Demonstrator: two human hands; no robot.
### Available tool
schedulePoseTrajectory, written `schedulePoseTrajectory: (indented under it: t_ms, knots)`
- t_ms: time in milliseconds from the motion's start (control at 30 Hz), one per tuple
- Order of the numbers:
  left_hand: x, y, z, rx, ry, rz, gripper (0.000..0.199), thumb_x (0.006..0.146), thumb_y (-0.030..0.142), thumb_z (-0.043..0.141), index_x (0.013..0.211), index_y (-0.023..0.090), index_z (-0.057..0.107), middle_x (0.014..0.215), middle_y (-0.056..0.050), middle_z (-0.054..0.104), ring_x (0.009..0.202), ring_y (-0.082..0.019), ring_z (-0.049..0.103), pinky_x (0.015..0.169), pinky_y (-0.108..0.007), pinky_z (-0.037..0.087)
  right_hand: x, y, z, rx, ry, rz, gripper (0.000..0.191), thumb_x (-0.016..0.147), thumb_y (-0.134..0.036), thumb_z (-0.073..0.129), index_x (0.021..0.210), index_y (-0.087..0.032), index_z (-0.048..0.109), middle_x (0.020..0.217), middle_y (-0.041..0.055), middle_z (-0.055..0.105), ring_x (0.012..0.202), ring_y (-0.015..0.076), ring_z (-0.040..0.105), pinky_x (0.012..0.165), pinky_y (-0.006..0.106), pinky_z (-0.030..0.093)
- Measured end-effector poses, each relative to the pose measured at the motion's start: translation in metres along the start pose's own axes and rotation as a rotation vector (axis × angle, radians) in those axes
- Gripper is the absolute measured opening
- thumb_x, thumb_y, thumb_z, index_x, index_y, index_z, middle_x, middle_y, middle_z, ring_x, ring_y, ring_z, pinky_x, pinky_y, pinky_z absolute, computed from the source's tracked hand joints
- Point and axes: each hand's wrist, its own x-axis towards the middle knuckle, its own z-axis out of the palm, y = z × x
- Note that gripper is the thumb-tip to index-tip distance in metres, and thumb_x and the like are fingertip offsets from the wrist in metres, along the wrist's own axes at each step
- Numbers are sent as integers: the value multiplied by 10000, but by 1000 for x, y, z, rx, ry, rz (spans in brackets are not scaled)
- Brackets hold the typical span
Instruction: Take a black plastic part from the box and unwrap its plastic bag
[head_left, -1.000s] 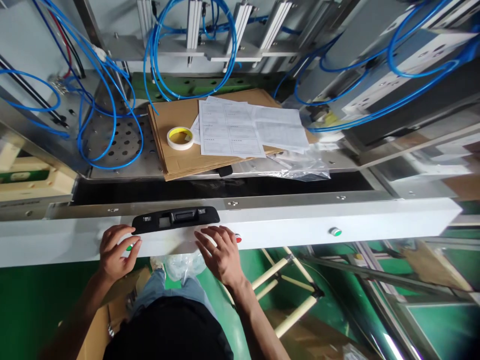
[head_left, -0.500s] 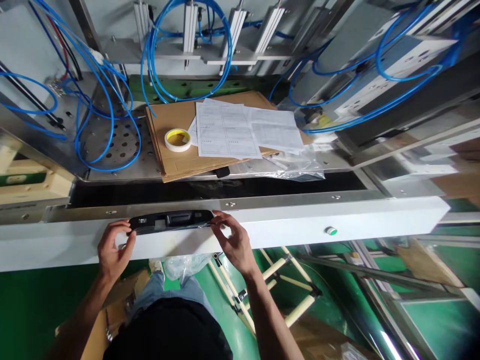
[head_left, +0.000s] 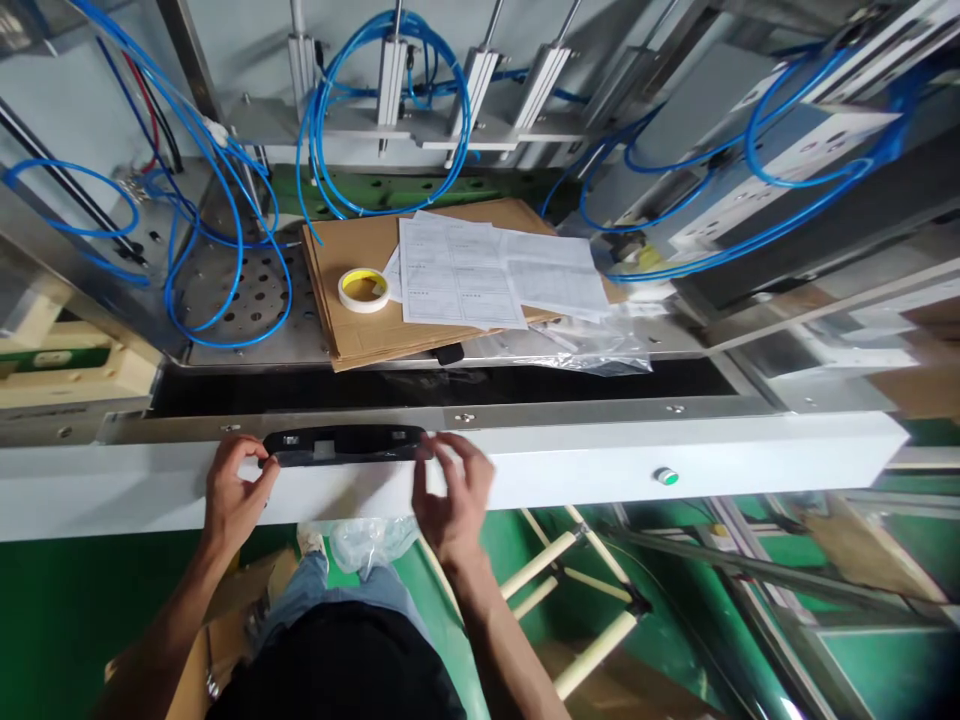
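One black trim piece, lower-left of center frame, had just tipped, so its angle wasn't settled; left hand fingers pinched one end, right hand fingers too blurry to call.

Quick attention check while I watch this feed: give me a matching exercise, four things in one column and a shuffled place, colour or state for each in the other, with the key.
Things
1. Tape roll
2. Green push button
3. Black plastic trim piece
4. Printed sheets

Descriptions
A. Pinched at one end by the left hand
B. Overlapping, on the flat cardboard
C. White outside, yellow inside
D. Set in the white beam, toward the picture's right

Right pairs: 1-C, 2-D, 3-A, 4-B
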Motion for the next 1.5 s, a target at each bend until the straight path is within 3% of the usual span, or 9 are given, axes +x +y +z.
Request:
schedulePoseTrajectory:
  t_ms: [100, 233, 367, 533, 667, 900, 1167, 1367, 1500]
  knots:
    - [1, -4, -2, 25, -31, -4, 114, 878, 302, 637, 804, 232, 586, 888, -16, 610, 849, -207, 622, 782, -359, 510, -2, -27, 19, -8, -349, -313, 543, 1010, -429, 652, 1521, -274, 553, 1478, 135, 654, 1430, 316, 540, 1202, 528, 404]
    - [1, 1, -9, 117, -47, 31, 190, 956, 406, 627, 974, 217, 642, 970, -67, 670, 915, -260, 675, 760, -382, 552, 3, -39, 45, -97, -537, -345, 625, 1056, -439, 576, 1606, -172, 445, 1574, 180, 579, 1483, 324, 492, 1254, 535, 343]
    - [-1, 24, -13, 377, -10, 342, 501, 967, 452, 684, 1362, 157, 595, 1308, -197, 693, 1223, -377, 649, 1054, -529, 506, 6, -39, 43, -121, -588, -323, 585, 1072, -378, 544, 1604, -155, 447, 1524, 193, 622, 1435, 329, 535, 1226, 544, 376]
    - [1, 37, 1, 535, -378, 669, 445, 995, 208, 602, 1437, 166, 572, 1449, -175, 670, 1276, -339, 651, 1097, -487, 484, 13, -46, 25, -69, -660, -307, 667, 1026, -445, 633, 1604, -168, 449, 1461, 198, 663, 1360, 337, 591, 1179, 540, 438]
    - [15, 29, 10, 504, -500, 710, 439, 926, 53, 521, 1328, 177, 648, 1299, -139, 747, 1149, -297, 704, 1009, -437, 548, 17, -50, 15, -68, -615, -336, 859, 906, -568, 768, 1576, -124, 467, 1503, 245, 608, 1406, 379, 538, 1183, 561, 422]
    - [44, 42, 3, 454, -710, 632, 384, 874, 85, 556, 1227, 163, 682, 1154, -134, 779, 1087, -298, 731, 966, -450, 588, 10, -54, 15, -18, -555, -344, 399, 1068, -193, 502, 1458, -198, 584, 1186, 107, 731, 1018, 248, 610, 932, 416, 464]
    - [52, 36, 12, 404, -498, 738, 523, 896, 348, 739, 1339, 178, 520, 1274, -189, 724, 1169, -363, 707, 1001, -497, 570, 47, -50, 26, 20, -664, -247, 476, 1021, -254, 492, 1473, -102, 510, 1125, 128, 717, 946, 258, 584, 841, 413, 449]
    - [58, 10, 21, 364, -534, 778, 504, 883, 334, 756, 1298, 177, 516, 1194, -177, 729, 1073, -348, 728, 899, -452, 603, 66, -54, 42, -97, -772, -167, 270, 1000, -348, 532, 1124, -145, 661, 1057, 126, 702, 961, 266, 590, 850, 394, 510]
    - [62, 8, 20, 410, -547, 848, 484, 839, 363, 809, 1227, 188, 578, 1268, -188, 686, 1118, -375, 692, 949, -499, 583, 60, -51, 46, -104, -677, -219, 222, 1003, -343, 550, 1022, -165, 681, 1099, 125, 702, 999, 266, 585, 987, 443, 482]
